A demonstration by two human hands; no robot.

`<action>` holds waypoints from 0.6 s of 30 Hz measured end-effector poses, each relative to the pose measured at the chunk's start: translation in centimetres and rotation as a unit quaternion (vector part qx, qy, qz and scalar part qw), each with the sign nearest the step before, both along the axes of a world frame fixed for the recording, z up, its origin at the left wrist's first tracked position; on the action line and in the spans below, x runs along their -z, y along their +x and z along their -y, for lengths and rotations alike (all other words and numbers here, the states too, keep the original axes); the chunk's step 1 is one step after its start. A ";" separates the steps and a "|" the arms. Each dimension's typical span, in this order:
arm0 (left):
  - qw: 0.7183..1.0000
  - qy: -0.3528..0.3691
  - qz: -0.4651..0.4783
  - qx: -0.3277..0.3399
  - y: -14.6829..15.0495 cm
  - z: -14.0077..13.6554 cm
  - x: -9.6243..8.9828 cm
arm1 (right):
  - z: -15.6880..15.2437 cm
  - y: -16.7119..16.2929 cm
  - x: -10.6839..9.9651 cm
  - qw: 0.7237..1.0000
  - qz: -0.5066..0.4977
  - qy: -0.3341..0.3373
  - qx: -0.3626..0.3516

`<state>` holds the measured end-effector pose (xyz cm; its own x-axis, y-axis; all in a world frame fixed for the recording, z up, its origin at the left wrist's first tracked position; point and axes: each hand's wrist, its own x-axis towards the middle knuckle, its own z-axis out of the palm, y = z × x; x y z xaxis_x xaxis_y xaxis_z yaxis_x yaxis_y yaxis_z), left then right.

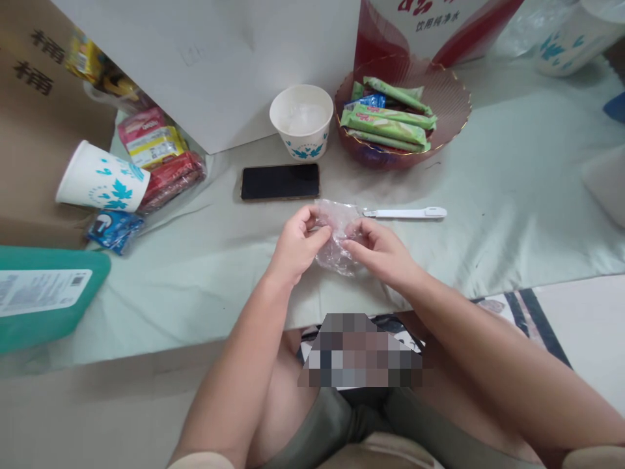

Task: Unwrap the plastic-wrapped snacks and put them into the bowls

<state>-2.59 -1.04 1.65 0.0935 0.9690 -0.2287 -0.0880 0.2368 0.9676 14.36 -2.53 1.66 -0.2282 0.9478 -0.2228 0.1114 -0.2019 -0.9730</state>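
Between both hands is a crumpled clear plastic bag (340, 257), just above the cloth near the table's front. My left hand (299, 242) pinches its left side between thumb and fingers. On the right side, my right hand (379, 251) grips the same plastic with thumb and forefinger. A white-handled craft knife (410, 213) lies just beyond my right hand, its tip end by the plastic. Behind my left hand a black phone (280, 182) rests flat on the cloth.
A paper cup (308, 148) with clear plastic inside stands behind the phone. Right of it, a pink glass bowl (452, 104) holds green-wrapped snacks. At left are a tipped paper cup (100, 179), snack packets (166, 179) and a green container (92, 273). A white box (219, 65) stands behind.
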 end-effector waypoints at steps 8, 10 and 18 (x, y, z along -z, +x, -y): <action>0.994 0.053 -0.087 0.028 -0.1 0.1 0.6 | 0.1 0.1 -0.1 0.999 -0.041 -0.005 -0.006; 0.995 0.054 -0.086 0.020 -0.2 0.0 0.7 | 0.1 -0.1 0.2 0.999 -0.042 -0.016 -0.005; 0.996 0.046 -0.067 0.028 -0.1 0.1 0.7 | 0.2 -0.3 0.1 0.999 -0.033 -0.006 -0.005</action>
